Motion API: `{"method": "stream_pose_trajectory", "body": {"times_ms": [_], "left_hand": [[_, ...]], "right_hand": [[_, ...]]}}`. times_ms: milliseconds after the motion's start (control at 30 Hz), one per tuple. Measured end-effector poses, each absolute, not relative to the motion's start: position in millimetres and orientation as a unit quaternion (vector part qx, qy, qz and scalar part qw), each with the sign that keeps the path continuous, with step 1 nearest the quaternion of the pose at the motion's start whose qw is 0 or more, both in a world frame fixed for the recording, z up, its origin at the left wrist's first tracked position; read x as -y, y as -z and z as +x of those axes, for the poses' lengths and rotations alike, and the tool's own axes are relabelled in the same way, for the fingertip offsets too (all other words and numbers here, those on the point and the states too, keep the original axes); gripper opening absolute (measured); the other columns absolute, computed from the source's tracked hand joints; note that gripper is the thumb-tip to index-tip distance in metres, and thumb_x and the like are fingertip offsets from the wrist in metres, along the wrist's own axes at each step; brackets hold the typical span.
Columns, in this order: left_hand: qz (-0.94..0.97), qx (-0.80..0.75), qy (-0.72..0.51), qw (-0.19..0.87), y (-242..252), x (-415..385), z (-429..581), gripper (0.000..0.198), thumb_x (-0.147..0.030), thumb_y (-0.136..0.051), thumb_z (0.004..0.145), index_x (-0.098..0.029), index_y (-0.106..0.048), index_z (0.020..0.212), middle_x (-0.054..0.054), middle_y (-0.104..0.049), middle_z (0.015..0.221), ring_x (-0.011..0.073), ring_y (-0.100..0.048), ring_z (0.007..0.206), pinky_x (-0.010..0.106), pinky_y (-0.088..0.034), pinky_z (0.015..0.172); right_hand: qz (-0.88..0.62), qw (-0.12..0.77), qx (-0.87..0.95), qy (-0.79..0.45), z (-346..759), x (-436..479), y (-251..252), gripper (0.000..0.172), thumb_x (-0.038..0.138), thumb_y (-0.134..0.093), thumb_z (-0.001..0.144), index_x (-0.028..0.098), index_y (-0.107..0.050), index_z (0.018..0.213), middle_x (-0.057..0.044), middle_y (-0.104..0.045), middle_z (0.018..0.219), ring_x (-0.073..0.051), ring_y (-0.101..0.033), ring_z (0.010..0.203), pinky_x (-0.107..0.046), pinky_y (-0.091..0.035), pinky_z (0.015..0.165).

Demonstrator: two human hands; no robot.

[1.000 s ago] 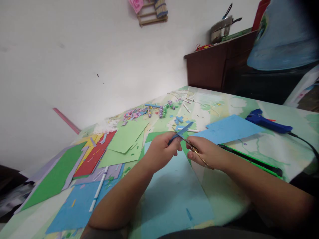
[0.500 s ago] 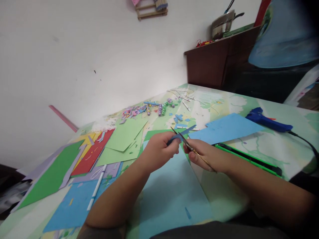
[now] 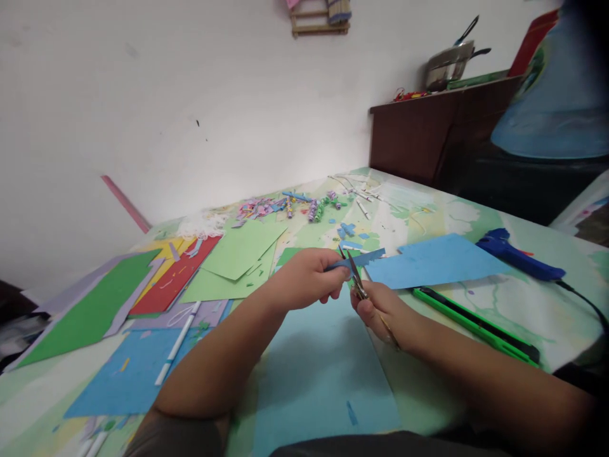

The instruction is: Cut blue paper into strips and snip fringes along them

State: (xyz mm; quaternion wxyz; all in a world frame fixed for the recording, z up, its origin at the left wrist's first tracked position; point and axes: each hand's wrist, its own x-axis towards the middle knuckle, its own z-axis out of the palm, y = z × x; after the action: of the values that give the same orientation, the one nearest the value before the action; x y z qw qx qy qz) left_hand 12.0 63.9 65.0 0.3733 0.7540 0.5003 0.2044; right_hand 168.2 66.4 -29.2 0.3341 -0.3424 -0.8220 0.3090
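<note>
My left hand (image 3: pixel 307 278) is closed on a narrow blue paper strip (image 3: pixel 364 259) with a notched edge, held just above the table. My right hand (image 3: pixel 380 309) grips small gold scissors (image 3: pixel 356 274), whose blades meet the strip close to my left fingertips. Both hands hover over a large light-blue paper sheet (image 3: pixel 318 374) lying at the near edge.
Green (image 3: pixel 90 311), red (image 3: pixel 171 282) and light-green (image 3: pixel 238 254) sheets lie to the left with a white pen (image 3: pixel 177 343). A blue sheet (image 3: pixel 438 260), a green utility knife (image 3: pixel 476 324) and a blue glue gun (image 3: pixel 516 257) lie to the right. Paper scraps (image 3: pixel 295 206) litter the far edge.
The scissors have swung more upright and closed in on the strip near my left fingers. The strip has tipped flatter. The camera view shifted slightly.
</note>
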Motion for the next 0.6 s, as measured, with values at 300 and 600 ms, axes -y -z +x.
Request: {"method": "stream_pose_trajectory", "body": {"times_ms": [300,600], "left_hand": [[0.749,-0.498,-0.185,0.396,-57.5,-71.8,3.4,0.022,-0.031,-0.044,0.071,-0.017,-0.051,0.057,-0.003,-0.049,0.046,0.0067,-0.042,0.039,0.017,-0.032,0.037],[0.751,-0.495,-0.181,0.398,-60.2,-71.0,0.4,0.026,-0.033,-0.046,0.070,-0.017,-0.050,0.051,-0.003,-0.045,0.041,0.0069,-0.039,0.037,0.017,-0.028,0.033]], "right_hand": [[-0.364,0.334,0.809,-0.318,162.5,-65.6,34.5,0.057,0.072,-0.013,0.073,0.020,-0.034,0.060,0.001,-0.038,0.053,-0.012,-0.036,0.050,-0.026,-0.030,0.045],[-0.369,0.327,0.818,-0.296,164.1,-66.6,33.4,0.057,0.072,-0.014,0.073,0.021,-0.033,0.058,0.002,-0.036,0.051,-0.011,-0.034,0.048,-0.025,-0.029,0.044]]}}
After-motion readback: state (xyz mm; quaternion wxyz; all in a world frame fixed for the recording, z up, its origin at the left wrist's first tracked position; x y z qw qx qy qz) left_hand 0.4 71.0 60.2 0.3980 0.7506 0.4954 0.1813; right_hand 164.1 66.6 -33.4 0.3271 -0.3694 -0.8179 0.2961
